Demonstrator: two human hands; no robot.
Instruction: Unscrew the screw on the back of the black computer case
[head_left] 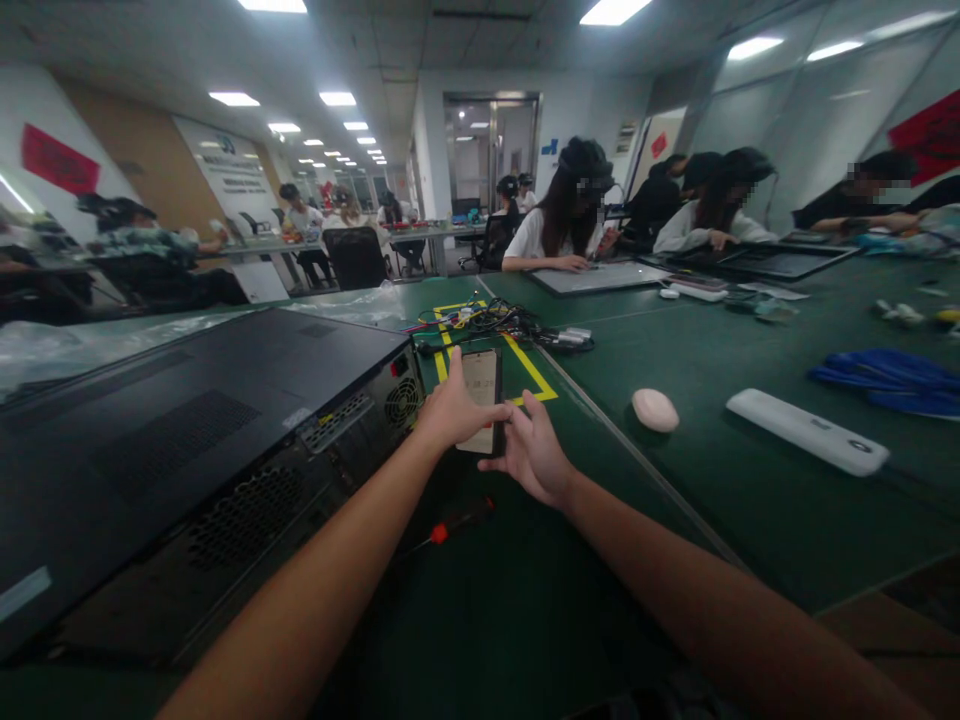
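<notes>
A phone [481,375] with a pale lit screen is held upright over the green table, large digits faintly showing on it. My left hand [448,408] grips it at the left edge, with the thumb reaching across the lower screen. My right hand [538,450] is curled at the phone's lower right edge, fingers bent around that corner. Below my hands lies a screwdriver [463,520] with a black and red handle. Left of them rests a black computer case [247,420] on its side, its rear panel towards me.
Behind the phone, tangled cables [510,322] lie by a yellow tape outline [534,372]. To the right are a pinkish rounded object [655,410], a long white device [808,430] and a blue bundle [889,380]. Across the table, a person [562,215] works at a flat panel [596,276].
</notes>
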